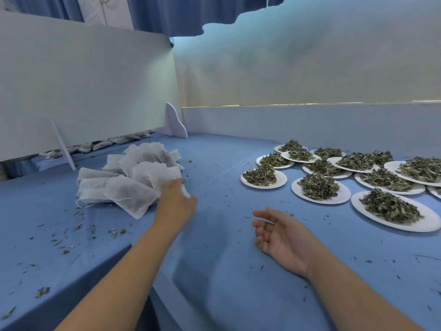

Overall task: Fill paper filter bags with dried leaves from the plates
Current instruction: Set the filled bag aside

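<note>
Fetching an empty bag is the step in hand, by my reading. The left hand (175, 199) reaches out to the near edge of the pile of filter bags (133, 182) on the left of the counter (226, 271). Its back faces the camera and its fingers curl down out of sight. A strip of white, one filter bag (186, 192), shows beside the thumb, so the hand seems to pinch that bag by its edge.

The right hand (279, 237) rests on the blue cloth near the middle, palm up, fingers loosely bent and holding nothing. It lies well apart from the pile and short of the plates.

The plates (427, 222) crowd the right side of the counter, some overlapping, each heaped with dried leaves (389, 207). None looks emptied. Crumbs of leaf (114, 232) are scattered over the cloth, thickest at the front left. Behind the pile stands a white board (83, 91), and under its lower edge lie what look like filled bags (105, 144), though they are too small to be sure.

The next move calls for lifting one bag free without dragging its neighbours, since the thin bags and their strings overlap and may cling. The bag then has to come toward the middle, where the free hand can help spread its mouth. After that a plate must be brought close, and the nearest one is the easiest reach. The leaves are light and brittle, so they are likely to spill unless the mouth is held wide.
</note>
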Tool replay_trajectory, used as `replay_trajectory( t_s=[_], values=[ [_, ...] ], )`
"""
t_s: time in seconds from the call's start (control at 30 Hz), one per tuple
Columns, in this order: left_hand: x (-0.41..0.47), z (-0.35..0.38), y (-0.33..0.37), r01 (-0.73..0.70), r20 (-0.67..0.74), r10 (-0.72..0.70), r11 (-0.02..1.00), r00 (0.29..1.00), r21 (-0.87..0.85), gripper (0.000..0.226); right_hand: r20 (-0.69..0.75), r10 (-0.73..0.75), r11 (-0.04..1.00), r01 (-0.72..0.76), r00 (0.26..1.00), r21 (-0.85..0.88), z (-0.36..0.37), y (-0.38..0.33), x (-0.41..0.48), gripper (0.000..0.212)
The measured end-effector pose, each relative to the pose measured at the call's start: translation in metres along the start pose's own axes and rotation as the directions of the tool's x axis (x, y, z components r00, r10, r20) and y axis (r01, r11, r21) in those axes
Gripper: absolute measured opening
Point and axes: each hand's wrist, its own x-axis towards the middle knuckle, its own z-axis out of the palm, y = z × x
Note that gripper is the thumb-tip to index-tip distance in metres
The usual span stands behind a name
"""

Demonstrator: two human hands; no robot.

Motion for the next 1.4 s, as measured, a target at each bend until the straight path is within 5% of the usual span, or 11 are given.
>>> replay_trajectory(
  t_s=[0.1, 0.27, 0.63, 0.83, 0.97, 1.07, 1.23, 1.4],
  values=[
    [-0.035, 0.000, 0.035, -0.165, 0.153, 0.162, 0.986, 0.975, 0.004, 0.034, -0.054, -0.037, 0.997, 0.034, 0.998, -0.067, 0.004, 0.001, -0.009, 0.021],
    [-0.091, 0.010, 0.099, -0.318, 0.279, 0.339, 0.941, 0.899, -0.117, 0.012, -0.133, -0.113, 0.888, 0.040, 0.985, -0.458, 0.004, -0.011, -0.048, 0.017],
    [-0.195, 0.080, 0.246, -0.278, 0.441, 0.509, 0.827, 0.739, -0.488, 0.018, -0.195, -0.313, 0.708, 0.092, 0.929, -0.700, -0.072, -0.105, -0.216, 0.016],
    [-0.246, 0.122, 0.284, -0.315, 0.636, 0.549, 0.835, 0.543, -0.451, 0.013, -0.282, -0.477, 0.363, -0.105, 0.833, -0.926, -0.129, -0.119, -0.304, 0.013],
    [-0.264, 0.140, 0.286, -0.469, 0.772, 0.457, 0.851, 0.443, -0.235, 0.023, -0.335, -0.623, 0.154, -0.308, 0.707, -0.939, -0.166, -0.113, -0.346, 0.012],
    [-0.273, 0.144, 0.284, -0.518, 0.800, 0.393, 0.847, 0.454, -0.121, 0.032, -0.364, -0.701, 0.048, -0.469, 0.613, -0.882, -0.189, -0.108, -0.364, 0.015],
    [-0.281, 0.145, 0.286, -0.472, 0.801, 0.342, 0.877, 0.492, -0.084, 0.037, -0.387, -0.842, 0.106, -0.587, 0.377, -0.803, -0.202, -0.111, -0.381, 0.024],
    [-0.293, 0.146, 0.294, -0.372, 0.825, 0.306, 0.919, 0.475, -0.127, 0.043, -0.517, -0.737, 0.088, -0.697, 0.436, -0.712, -0.209, -0.110, -0.387, 0.024]
  ],
)
